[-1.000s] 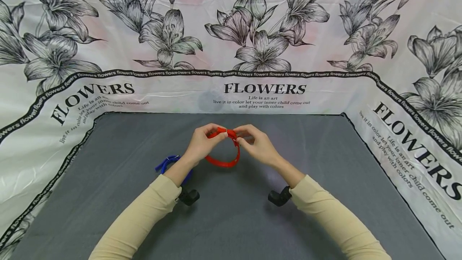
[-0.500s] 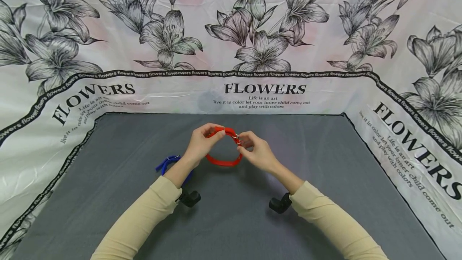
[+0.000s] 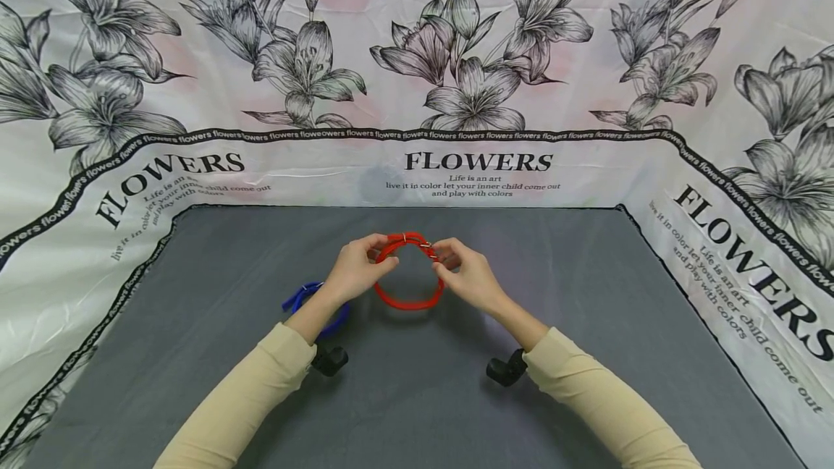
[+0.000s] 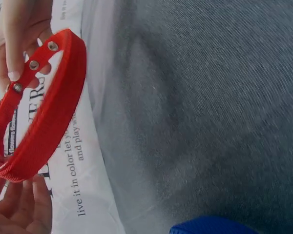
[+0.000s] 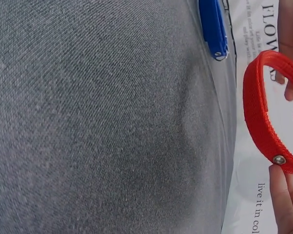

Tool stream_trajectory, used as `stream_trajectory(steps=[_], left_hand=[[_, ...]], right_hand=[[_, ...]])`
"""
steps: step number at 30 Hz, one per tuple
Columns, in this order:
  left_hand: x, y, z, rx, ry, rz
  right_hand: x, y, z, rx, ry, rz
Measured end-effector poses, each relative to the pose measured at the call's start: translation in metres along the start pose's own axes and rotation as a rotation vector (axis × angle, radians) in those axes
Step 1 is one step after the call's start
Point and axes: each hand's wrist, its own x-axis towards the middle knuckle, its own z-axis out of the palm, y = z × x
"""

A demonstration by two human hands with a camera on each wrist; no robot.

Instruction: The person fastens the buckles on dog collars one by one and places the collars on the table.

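Note:
A red pet collar (image 3: 409,305), fastened into a round loop, is held up above the grey surface. Its metal buckle is at the upper right in the head view; metal eyelets show along the red collar (image 4: 63,107) in the left wrist view. My left hand (image 3: 356,266) pinches the loop's left side between thumb and fingers. On the opposite side, near the buckle, my right hand (image 3: 470,275) pinches the band. A blue collar (image 3: 337,322) lies on the surface beneath my left wrist, which partly hides it.
Grey cloth (image 3: 417,396) covers the work surface. Behind and at the sides runs a white sheet (image 3: 326,179) printed with flowers and lettering. A black wrist camera (image 3: 330,361) hangs under the left wrist, and another black camera (image 3: 506,369) under the right.
My left hand has slid from the top of the red collar to its left side. My right hand has shifted down along the right side, and the loop looks wider and rounder.

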Motion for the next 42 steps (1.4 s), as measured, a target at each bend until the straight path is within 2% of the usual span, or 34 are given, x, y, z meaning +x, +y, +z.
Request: stream_trajectory(steps=[5,16,27,35,42], left_hand=[[-0.003,-0.001,-0.002,0.066,0.005,0.017],[0.003,-0.009,0.003,0.066,0.052,-0.015],[0.012,-0.018,0.013,0.079,0.049,-0.057],[0.017,-0.028,0.024,0.102,-0.018,-0.132],[0.017,-0.031,0.029,0.119,-0.063,-0.164]], right_hand=[[0.003,0.003,0.000,-0.022,-0.013,-0.002],[0.012,0.008,-0.002,-0.087,-0.071,0.059],[0.021,0.017,0.002,-0.173,-0.122,0.143],[0.018,0.025,0.006,-0.259,-0.155,0.136],[0.015,0.029,0.006,-0.245,-0.208,0.174]])
